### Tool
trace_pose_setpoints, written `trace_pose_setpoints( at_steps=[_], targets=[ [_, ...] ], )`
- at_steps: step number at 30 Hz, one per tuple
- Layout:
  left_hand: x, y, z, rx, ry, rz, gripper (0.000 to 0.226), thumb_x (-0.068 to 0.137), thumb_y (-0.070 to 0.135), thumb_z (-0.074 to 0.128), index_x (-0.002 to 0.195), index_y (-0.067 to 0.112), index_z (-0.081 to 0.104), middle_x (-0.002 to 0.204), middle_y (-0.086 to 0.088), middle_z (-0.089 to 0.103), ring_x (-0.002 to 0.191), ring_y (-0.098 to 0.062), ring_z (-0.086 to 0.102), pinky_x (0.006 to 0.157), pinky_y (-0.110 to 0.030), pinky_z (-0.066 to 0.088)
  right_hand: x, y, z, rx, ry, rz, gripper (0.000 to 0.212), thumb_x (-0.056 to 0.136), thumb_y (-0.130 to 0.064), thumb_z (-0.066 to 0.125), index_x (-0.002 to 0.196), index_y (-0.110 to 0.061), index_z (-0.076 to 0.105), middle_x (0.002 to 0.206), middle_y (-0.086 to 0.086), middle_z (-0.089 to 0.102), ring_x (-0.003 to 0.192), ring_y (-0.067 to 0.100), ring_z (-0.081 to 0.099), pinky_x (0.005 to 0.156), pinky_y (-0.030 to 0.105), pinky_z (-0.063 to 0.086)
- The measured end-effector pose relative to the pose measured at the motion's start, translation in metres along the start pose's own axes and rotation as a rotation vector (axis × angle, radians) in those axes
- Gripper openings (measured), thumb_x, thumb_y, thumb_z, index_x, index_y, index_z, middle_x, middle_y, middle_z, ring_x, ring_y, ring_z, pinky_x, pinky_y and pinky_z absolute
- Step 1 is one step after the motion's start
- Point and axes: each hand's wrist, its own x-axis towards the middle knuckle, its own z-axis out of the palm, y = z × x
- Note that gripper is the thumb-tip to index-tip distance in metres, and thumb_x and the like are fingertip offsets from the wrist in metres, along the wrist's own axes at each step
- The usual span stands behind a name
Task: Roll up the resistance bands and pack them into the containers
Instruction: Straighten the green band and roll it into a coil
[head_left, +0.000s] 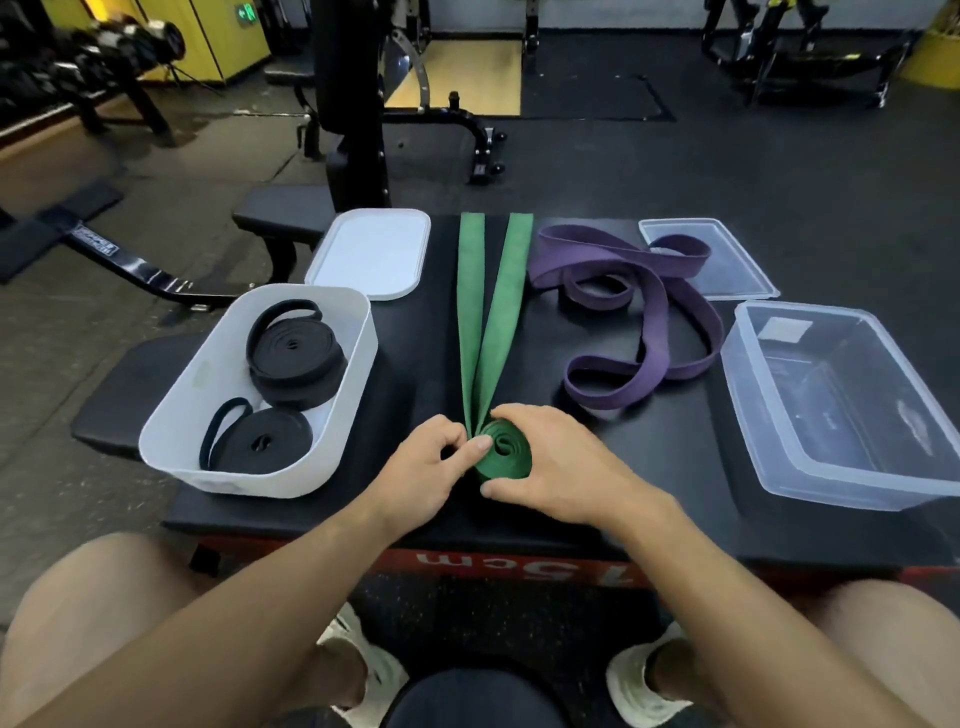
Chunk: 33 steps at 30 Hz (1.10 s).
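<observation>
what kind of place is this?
Most likely a gym: weight bench, exercise machines on black rubber flooring, and the green resistance band being rolled on a padded box.

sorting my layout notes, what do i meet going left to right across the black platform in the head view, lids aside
white tub holding two rolled black bands → green band, partly rolled at its near end → purple band, lying loose → clear container

Black platform (415, 364): green band (470, 291), purple band (654, 332), white tub (171, 415), clear tub (740, 379)
</observation>
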Motion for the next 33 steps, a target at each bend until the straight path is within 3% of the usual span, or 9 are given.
trace_pose_setpoints(
  at_steps=[4, 8, 11, 14, 19, 23, 27, 30, 33],
  targets=[
    [-0.001, -0.008, 0.007, 0.038, 0.066, 0.087, 0.04, 0.102, 0.047, 0.058, 0.069, 0.027, 0.046, 0.079, 0.014, 0.045, 0.075, -0.009, 0.046, 0.08, -0.036, 0.044, -0.011, -0.008, 0.036, -0.061, 0.34, 0.146, 0.077, 0.063, -0.084, 0.07, 0.11, -0.025, 0.051, 0.102, -0.012, 0.053, 0.097, 0.013, 0.048, 0.078, 0.031, 0.045],
    [-0.003, -0.004, 0.008, 0.055, 0.086, 0.114, 0.04, 0.096, 0.063, 0.046, 0.073, 0.03, 0.047, 0.085, 0.017, 0.048, 0.083, -0.013, 0.052, 0.087, -0.047, 0.048, -0.001, -0.004, 0.046, -0.095, 0.513, 0.1, 0.068, 0.064, -0.077, 0.071, 0.095, -0.019, 0.052, 0.093, -0.007, 0.046, 0.086, 0.018, 0.046, 0.071, 0.035, 0.045],
    [-0.006, -0.001, 0.011, 0.028, 0.116, 0.098, 0.037, 0.095, 0.064, 0.046, 0.07, 0.037, 0.048, 0.085, 0.018, 0.049, 0.083, -0.01, 0.052, 0.09, -0.05, 0.048, 0.001, 0.003, 0.051, 0.049, 0.515, 0.073, 0.062, 0.066, -0.066, 0.079, 0.099, -0.02, 0.057, 0.096, -0.009, 0.048, 0.088, 0.013, 0.048, 0.072, 0.031, 0.047],
    [-0.008, -0.002, 0.013, 0.016, 0.157, 0.099, 0.041, 0.095, 0.061, 0.048, 0.069, 0.029, 0.047, 0.082, 0.012, 0.048, 0.083, -0.014, 0.053, 0.087, -0.05, 0.048, 0.002, 0.01, 0.048, 0.129, 0.479, 0.016, 0.062, 0.065, -0.061, 0.086, 0.106, -0.022, 0.06, 0.099, -0.013, 0.05, 0.091, 0.009, 0.051, 0.076, 0.023, 0.044],
    [-0.008, 0.0, 0.011, 0.028, 0.166, 0.09, 0.042, 0.099, 0.057, 0.045, 0.071, 0.025, 0.045, 0.079, 0.011, 0.047, 0.08, -0.014, 0.051, 0.081, -0.047, 0.047, 0.005, 0.024, 0.031, 0.146, 0.286, -0.159, 0.075, 0.065, -0.053, 0.089, 0.127, -0.02, 0.063, 0.114, -0.009, 0.058, 0.105, 0.015, 0.057, 0.095, 0.036, 0.048],
    [-0.011, -0.001, 0.013, 0.087, 0.14, 0.106, 0.043, 0.097, 0.06, 0.046, 0.064, 0.034, 0.038, 0.075, 0.013, 0.046, 0.08, -0.01, 0.047, 0.083, -0.041, 0.041, -0.001, 0.034, 0.019, 0.263, 0.071, -0.159, 0.098, 0.072, -0.041, 0.09, 0.155, -0.032, 0.038, 0.13, -0.019, 0.055, 0.122, 0.008, 0.053, 0.109, 0.03, 0.041],
    [-0.012, -0.002, 0.013, 0.082, 0.107, 0.111, 0.046, 0.095, 0.061, 0.051, 0.062, 0.03, 0.04, 0.076, 0.01, 0.048, 0.083, -0.014, 0.048, 0.087, -0.049, 0.042, -0.002, 0.041, 0.009, 0.294, -0.058, -0.155, 0.109, 0.078, -0.032, 0.089, 0.162, -0.038, 0.019, 0.138, -0.023, 0.05, 0.126, 0.004, 0.047, 0.111, 0.023, 0.036],
    [-0.013, 0.0, 0.014, 0.092, 0.128, 0.112, 0.048, 0.093, 0.061, 0.055, 0.063, 0.024, 0.045, 0.078, 0.008, 0.049, 0.085, -0.014, 0.049, 0.087, -0.05, 0.042, -0.007, 0.034, 0.01, 0.259, -0.048, -0.123, 0.105, 0.081, -0.036, 0.085, 0.162, -0.036, 0.019, 0.142, -0.022, 0.048, 0.13, 0.003, 0.042, 0.114, 0.03, 0.036],
    [-0.013, 0.003, 0.016, 0.088, 0.132, 0.101, 0.047, 0.093, 0.06, 0.057, 0.063, 0.026, 0.043, 0.076, 0.009, 0.048, 0.084, -0.014, 0.048, 0.086, -0.048, 0.043, -0.016, 0.024, 0.019, 0.034, 0.201, -0.061, 0.101, 0.073, -0.061, 0.077, 0.157, -0.027, 0.032, 0.141, -0.014, 0.053, 0.128, 0.013, 0.047, 0.11, 0.041, 0.04]
  ],
)
